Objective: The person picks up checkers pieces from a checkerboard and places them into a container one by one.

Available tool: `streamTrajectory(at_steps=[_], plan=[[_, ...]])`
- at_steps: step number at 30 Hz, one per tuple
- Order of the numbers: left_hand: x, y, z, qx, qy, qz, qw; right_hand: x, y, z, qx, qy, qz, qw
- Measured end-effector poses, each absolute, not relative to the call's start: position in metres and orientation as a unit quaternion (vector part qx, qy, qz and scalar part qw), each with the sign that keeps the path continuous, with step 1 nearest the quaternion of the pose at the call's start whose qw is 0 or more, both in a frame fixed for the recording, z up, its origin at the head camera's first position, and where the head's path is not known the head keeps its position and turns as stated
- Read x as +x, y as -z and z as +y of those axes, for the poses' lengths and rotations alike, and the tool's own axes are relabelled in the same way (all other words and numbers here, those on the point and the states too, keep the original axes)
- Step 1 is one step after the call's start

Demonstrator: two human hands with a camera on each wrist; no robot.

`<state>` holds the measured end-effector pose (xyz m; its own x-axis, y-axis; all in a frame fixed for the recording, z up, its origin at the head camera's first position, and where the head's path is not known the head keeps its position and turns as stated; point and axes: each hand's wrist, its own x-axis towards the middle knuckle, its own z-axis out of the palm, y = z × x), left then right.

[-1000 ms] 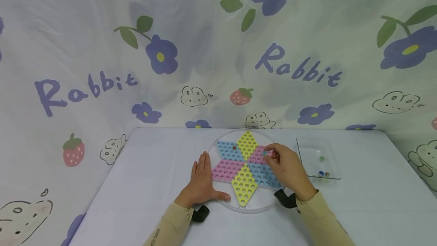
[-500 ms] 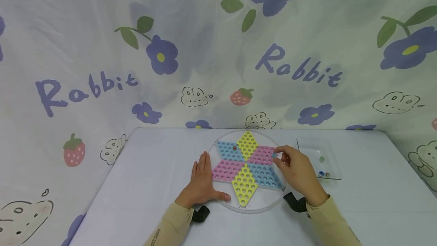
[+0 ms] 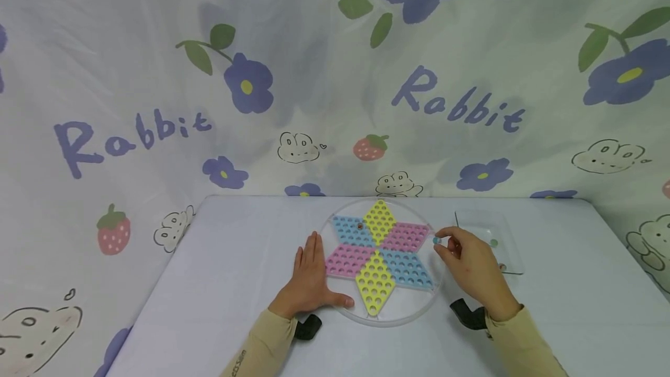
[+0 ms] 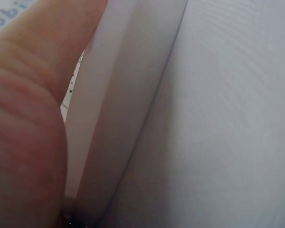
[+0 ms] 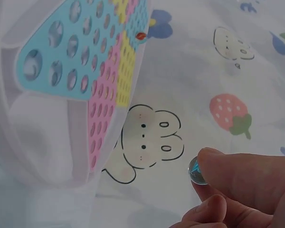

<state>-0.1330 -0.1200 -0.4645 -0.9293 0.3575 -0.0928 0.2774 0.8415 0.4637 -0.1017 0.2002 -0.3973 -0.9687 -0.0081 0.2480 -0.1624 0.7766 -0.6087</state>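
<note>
A round Chinese checkers board with yellow, pink and blue star points lies on the table. My left hand rests flat along its left edge, fingers straight and thumb spread over the near rim. In the left wrist view the palm side of that hand is against the board's white side wall. Between thumb and fingertips my right hand pinches a clear marble with a blue swirl, just off the board's right rim. One reddish-brown marble sits in a hole of the far-left blue point.
Right of the board stands a clear square tray, partly covered by my right hand. A green marble and a brownish one show inside it. A printed cloth hangs behind the table.
My right hand has moved right with the marble, from over the far-right pink point to beyond the board's rim. My left hand has stayed in place.
</note>
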Motion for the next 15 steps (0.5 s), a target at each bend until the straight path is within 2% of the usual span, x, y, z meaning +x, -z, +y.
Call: streamTrajectory(at_steps=[15], plan=[[-0.133,0.465,-0.12,0.163,-0.229,0.955,0.092,-0.096,0.406,0.225,0.017,-0.315,-0.943,0.108]])
